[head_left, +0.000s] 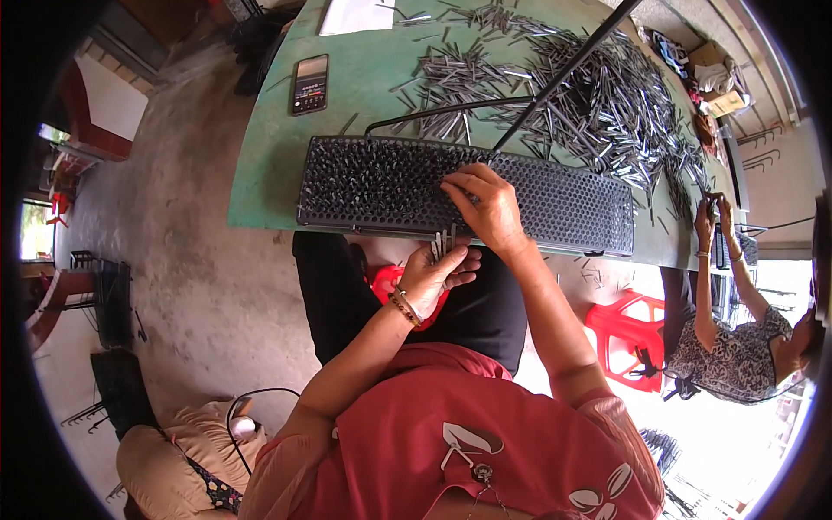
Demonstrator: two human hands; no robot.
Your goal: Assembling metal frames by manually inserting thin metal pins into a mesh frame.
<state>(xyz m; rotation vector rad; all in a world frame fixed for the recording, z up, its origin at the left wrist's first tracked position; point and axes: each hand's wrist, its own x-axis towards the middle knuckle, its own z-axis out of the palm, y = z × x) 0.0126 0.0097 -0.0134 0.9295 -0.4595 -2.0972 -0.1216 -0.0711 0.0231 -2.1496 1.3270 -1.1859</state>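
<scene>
A long black perforated rack [576,211] lies along the near edge of the green table. Its left part is packed with small upright dark pieces, while the holes on the right show bare. My right hand [496,212] is over the rack's middle, thumb and fingers pinched together at the border of the filled part; whatever is between the fingertips is too small to make out. Just below the front edge, my left hand [440,276] is closed around a few thin metal strips [443,243], which stick up past the thumb.
Loose metal strips [607,104] are heaped behind the rack. Black rods [563,74] cross above it. A phone [309,85] and white paper [357,17] lie at the far left. A red stool [626,334] and a co-worker's hands [718,221] are at right.
</scene>
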